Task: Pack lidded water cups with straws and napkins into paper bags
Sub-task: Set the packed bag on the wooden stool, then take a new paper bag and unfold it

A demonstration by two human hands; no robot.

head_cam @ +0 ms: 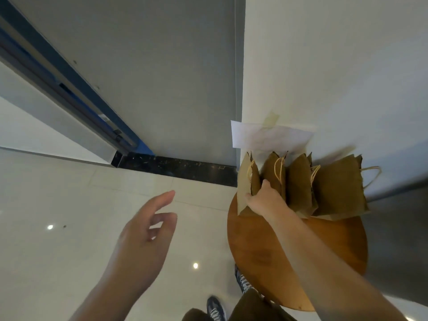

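From the head camera, a person's right hand (261,200) closed around the leftmost paper bag (244,181) in a row of four standing at the back of a round wooden counter (289,262), against a pale wall (347,66). The thumb was tucked between that bag and its neighbour, and the fingers curled over its near face. The left hand (146,235) hung in the air well apart from the bags, out over the floor (58,205), its fingers loose and spread and holding nothing. The right hand was therefore the only one in reach of the row. The gripped bag lay directly ahead of that hand, upright on its base with its long axis running up the wall and its twine handle at the top. A lift up and away from the other bags (333,188) looked the likely way to free it. The bags were matte brown kraft paper, folded flat with creased gussets and pale looped cord handles, and the rightmost was blurred. The counter top was smooth, orange-brown and lightly scuffed. A white sheet of paper (266,137) was fixed to the wall just above the bags by a strip of yellowish tape (271,119). Glossy pale tiles mirrored ceiling lights, a dark stone strip (185,170) ran beneath a grey door (162,77), and dark laced shoes (215,309) showed at the bottom edge. No cups, straws or napkins appeared in view.
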